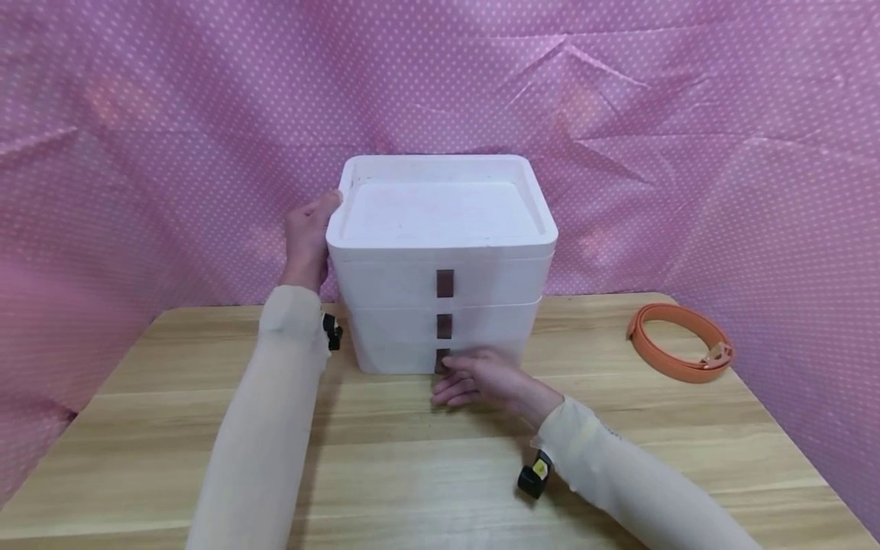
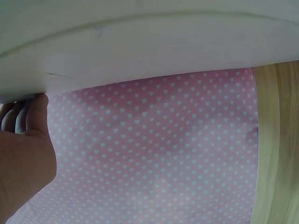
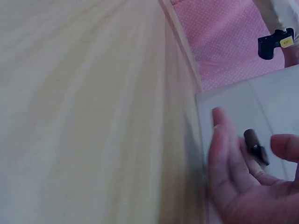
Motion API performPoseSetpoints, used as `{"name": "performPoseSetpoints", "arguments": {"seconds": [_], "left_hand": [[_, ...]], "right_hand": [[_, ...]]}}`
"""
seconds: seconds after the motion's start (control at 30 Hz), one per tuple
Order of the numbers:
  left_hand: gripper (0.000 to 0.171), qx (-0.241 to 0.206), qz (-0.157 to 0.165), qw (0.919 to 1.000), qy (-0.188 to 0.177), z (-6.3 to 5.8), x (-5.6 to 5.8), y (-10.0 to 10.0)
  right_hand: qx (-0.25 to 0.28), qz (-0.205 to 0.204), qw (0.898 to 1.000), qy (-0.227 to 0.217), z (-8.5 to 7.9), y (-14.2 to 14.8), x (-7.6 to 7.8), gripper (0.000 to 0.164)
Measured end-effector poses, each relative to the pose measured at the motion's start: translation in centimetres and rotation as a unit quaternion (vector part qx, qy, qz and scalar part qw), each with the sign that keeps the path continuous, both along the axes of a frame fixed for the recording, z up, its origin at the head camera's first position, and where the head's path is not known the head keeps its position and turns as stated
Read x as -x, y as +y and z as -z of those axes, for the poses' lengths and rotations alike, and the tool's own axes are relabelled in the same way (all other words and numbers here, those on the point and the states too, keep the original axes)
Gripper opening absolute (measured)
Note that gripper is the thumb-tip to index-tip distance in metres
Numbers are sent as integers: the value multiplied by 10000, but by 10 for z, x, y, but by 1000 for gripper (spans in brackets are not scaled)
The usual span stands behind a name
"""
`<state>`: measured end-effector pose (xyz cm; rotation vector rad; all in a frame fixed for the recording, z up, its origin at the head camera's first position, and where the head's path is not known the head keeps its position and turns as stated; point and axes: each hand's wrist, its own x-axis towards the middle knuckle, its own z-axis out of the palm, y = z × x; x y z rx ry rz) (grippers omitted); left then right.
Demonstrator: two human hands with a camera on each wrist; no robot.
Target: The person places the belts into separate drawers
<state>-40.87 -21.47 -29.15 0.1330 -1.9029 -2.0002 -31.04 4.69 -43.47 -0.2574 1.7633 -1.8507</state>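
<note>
A white drawer unit (image 1: 440, 279), with a raised rim round its top, stands in the middle of the wooden table; brown pull tabs run down its front. At its left side my left hand (image 1: 309, 233) holds the unit near the top edge, thumb by the rim; in the left wrist view the fingers (image 2: 36, 114) meet the white side wall. My right hand (image 1: 484, 380) is low at the front, by the lowest pull tab (image 1: 442, 360). In the right wrist view, a brown tab (image 3: 254, 145) shows between spread thumb and fingers, the thumb apart from it.
A coiled orange belt (image 1: 677, 344) with a metal buckle lies on the table (image 1: 399, 466) at the right. Pink dotted cloth (image 1: 440, 76) hangs close behind the unit and along both sides.
</note>
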Motion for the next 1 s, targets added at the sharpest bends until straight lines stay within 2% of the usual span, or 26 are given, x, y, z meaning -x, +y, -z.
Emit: {"name": "performPoseSetpoints", "arguments": {"seconds": [0.17,0.47,1.0], "left_hand": [[41,-57,9,10000,3,-1,-1,-1],[42,-40,32,10000,-35,-1,0,0],[36,-24,151,9999,14,0,-2,-1]], "right_hand": [[-136,7,9996,229,-5,-2,-1,32],[-180,169,9996,102,-7,-1,-1,19],[-65,84,9989,458,-3,5,-5,14]]}}
